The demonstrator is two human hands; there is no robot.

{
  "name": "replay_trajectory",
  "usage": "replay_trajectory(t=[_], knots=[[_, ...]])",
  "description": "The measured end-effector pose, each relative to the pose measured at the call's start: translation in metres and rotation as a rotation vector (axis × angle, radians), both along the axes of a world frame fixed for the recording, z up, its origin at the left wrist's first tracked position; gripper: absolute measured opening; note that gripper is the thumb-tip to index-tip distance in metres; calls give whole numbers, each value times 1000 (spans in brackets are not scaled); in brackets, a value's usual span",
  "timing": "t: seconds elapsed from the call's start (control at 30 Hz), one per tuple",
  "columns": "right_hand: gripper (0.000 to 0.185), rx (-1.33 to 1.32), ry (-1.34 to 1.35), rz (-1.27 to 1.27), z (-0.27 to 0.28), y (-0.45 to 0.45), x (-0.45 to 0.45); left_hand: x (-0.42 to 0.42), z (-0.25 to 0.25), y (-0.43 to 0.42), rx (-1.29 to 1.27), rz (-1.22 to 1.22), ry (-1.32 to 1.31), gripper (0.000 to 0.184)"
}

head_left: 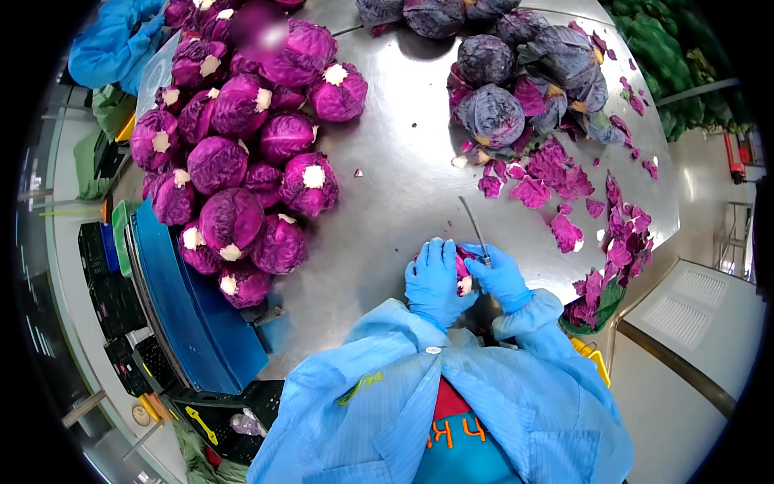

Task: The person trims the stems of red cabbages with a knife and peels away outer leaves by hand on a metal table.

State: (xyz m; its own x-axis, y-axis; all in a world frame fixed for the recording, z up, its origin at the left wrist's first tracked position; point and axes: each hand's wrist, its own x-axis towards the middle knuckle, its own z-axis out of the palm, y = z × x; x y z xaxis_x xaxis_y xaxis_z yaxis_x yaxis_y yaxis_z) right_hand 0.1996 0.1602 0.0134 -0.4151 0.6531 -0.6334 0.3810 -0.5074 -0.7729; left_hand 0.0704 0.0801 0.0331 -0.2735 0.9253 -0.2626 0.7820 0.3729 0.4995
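Note:
Both my hands wear blue gloves and meet at the near edge of the metal table (pixel 387 185). My left hand (pixel 433 282) is wrapped over a red cabbage (pixel 463 270), which is mostly hidden between the hands; its pale cut stem shows. In my right hand (pixel 501 278) is a knife (pixel 474 224), its thin blade pointing up and away from me. The right fingers also rest against the cabbage's side. To the left lies a large pile of trimmed red cabbages (pixel 231 218) with white stem ends.
Untrimmed dark cabbages (pixel 493 115) sit at the far right. Loose purple leaves (pixel 552 173) are scattered below them, trailing to a leaf-filled green container (pixel 609 310) at the right edge. Blue panels (pixel 189 298) and black crates (pixel 230 423) stand on the left. Green net sacks (pixel 669 64) lie beyond the table.

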Motion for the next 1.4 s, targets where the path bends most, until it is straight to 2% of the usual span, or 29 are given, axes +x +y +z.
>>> replay_trajectory(t=[0.1,0.27,0.3,0.33,0.43,0.47,0.57,0.6,0.7,0.73,0.83,0.93,1.0,1.03,1.07,1.1,1.17,1.23,1.27,1.3,1.33,1.4], knots=[[29,570,-371,361,-8,6,-1,7,5,4,-89,-29,68,96],[37,364,-122,248,-37,38,12,7,5,3,-105,-31,77,98],[37,302,-50,243,-33,40,12,6,2,2,-89,-26,73,98],[41,302,-114,299,-9,40,5,6,1,2,-71,-25,66,98],[43,13,116,173,-13,28,1,8,1,3,-56,-36,69,98],[42,-145,301,78,-22,26,1,8,0,3,-45,-46,55,98],[38,-221,164,185,-5,34,-6,3,-3,0,-32,-56,54,99],[33,-176,253,196,-11,34,-9,2,-2,-2,-41,-55,77,99],[25,-162,62,238,-12,45,-15,-6,9,-1,-116,-78,59,106],[23,-50,61,275,-15,45,-15,-7,9,-3,-122,-70,40,107],[18,514,-80,383,-31,40,-24,-8,3,-11,-71,-47,4,110],[17,845,-403,385,-50,52,-25,-8,0,-22,43,-39,-25,110],[18,1025,-524,201,-63,67,-3,-9,-17,-39,165,-8,-72,112],[30,1048,-640,198,-71,79,17,-12,-22,-46,221,9,-114,112],[44,964,-601,60,-49,82,24,-15,-25,-53,277,26,-157,113],[55,1091,-653,29,-33,83,32,-19,-27,-58,334,43,-201,113],[51,992,-742,9,-21,73,43,-19,-27,-59,394,7,-147,113],[48,571,-544,15,-16,51,45,-16,-23,-52,460,-31,-38,113],[45,401,-348,-16,-23,36,44,-16,-23,-49,461,-29,3,114],[51,160,-159,-99,-2,19,25,-16,-23,-46,463,-28,48,114],[55,-77,-173,-84,0,9,15,-17,-23,-44,466,-29,93,114],[57,-270,-137,-22,0,2,-1,-20,-27,-45,486,-73,85,115]])
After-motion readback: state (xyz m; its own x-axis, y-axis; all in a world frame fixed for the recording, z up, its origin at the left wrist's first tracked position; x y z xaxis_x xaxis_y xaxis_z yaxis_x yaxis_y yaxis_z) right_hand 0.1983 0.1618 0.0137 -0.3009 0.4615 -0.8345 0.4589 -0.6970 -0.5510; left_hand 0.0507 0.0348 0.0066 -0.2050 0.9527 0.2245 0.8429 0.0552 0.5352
